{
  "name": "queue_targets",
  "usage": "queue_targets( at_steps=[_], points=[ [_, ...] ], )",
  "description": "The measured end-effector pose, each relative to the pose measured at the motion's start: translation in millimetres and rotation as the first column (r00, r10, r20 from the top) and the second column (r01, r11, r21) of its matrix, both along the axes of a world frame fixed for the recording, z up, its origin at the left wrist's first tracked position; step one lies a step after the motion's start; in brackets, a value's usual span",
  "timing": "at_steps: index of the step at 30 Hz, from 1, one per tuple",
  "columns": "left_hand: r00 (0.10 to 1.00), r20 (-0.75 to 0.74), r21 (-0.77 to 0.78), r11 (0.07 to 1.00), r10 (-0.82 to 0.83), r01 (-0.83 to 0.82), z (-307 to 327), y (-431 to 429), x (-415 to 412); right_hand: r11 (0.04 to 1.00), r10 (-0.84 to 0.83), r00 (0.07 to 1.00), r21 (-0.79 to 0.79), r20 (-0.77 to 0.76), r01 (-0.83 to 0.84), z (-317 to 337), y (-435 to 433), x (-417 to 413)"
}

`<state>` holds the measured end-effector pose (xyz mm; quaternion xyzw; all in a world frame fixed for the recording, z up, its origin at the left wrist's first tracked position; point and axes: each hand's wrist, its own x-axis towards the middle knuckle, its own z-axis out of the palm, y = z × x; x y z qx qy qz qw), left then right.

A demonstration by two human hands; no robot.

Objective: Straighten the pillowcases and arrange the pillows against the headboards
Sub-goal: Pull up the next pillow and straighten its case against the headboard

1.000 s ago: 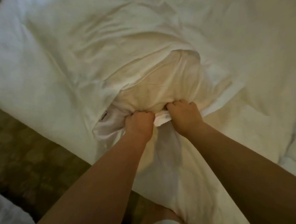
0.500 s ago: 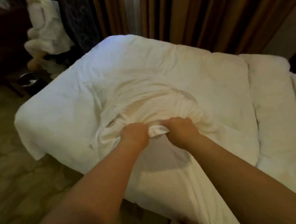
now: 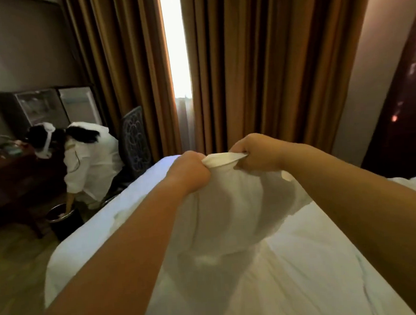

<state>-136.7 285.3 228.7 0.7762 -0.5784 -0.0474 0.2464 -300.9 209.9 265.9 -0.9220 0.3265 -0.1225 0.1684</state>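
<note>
A white pillow in its pillowcase (image 3: 220, 205) hangs in the air above the bed (image 3: 307, 261). My left hand (image 3: 190, 170) and my right hand (image 3: 258, 153) each grip the bunched top edge of the pillowcase, fists close together. The pillow's bulk sags below my hands between my forearms. Its lower end is blurred against the white bedding.
Brown curtains (image 3: 245, 68) with a bright gap stand behind the bed. At the left, a person in white (image 3: 91, 163) bends over a bin (image 3: 61, 216) beside a dark desk (image 3: 13, 175) and chair (image 3: 134, 142). A dark headboard (image 3: 400, 109) stands at the right.
Both hands have lifted the pillow by its pillowcase edge off the bed and up into the air. My view has tilted upward to show the curtains and room.
</note>
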Motion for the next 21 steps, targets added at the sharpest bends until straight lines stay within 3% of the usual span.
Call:
queue_targets(
  at_steps=[2,4,8,13,17,21],
  points=[
    [0.996,0.081,-0.039,0.998,0.043,-0.040,31.6,0.6,5.3,0.999,0.003,0.998,-0.045,0.058,0.000,28.7,6.7,3.1],
    [0.993,0.063,-0.104,0.990,0.100,-0.093,55.5,-1.3,10.9,0.984,-0.001,0.996,-0.179,0.089,0.017,44.8,5.9,9.9],
    [0.988,0.035,-0.093,0.985,0.148,-0.145,60.2,-17.8,28.6,0.922,-0.112,0.994,-0.372,0.018,0.111,44.4,-9.4,21.1],
    [0.981,0.058,0.034,0.982,0.183,-0.185,20.3,-60.2,44.5,0.941,-0.232,0.968,-0.273,-0.095,0.199,-4.6,-54.4,35.1],
    [0.960,0.176,0.114,0.965,0.216,-0.238,-1.3,-107.4,61.4,0.963,-0.199,0.967,-0.213,-0.161,0.162,-39.7,-111.0,52.2],
    [0.963,0.191,0.274,0.932,0.189,-0.237,-20.7,-148.3,86.9,0.988,-0.155,0.962,-0.061,-0.227,0.145,-71.8,-159.9,66.8]
  ],
)
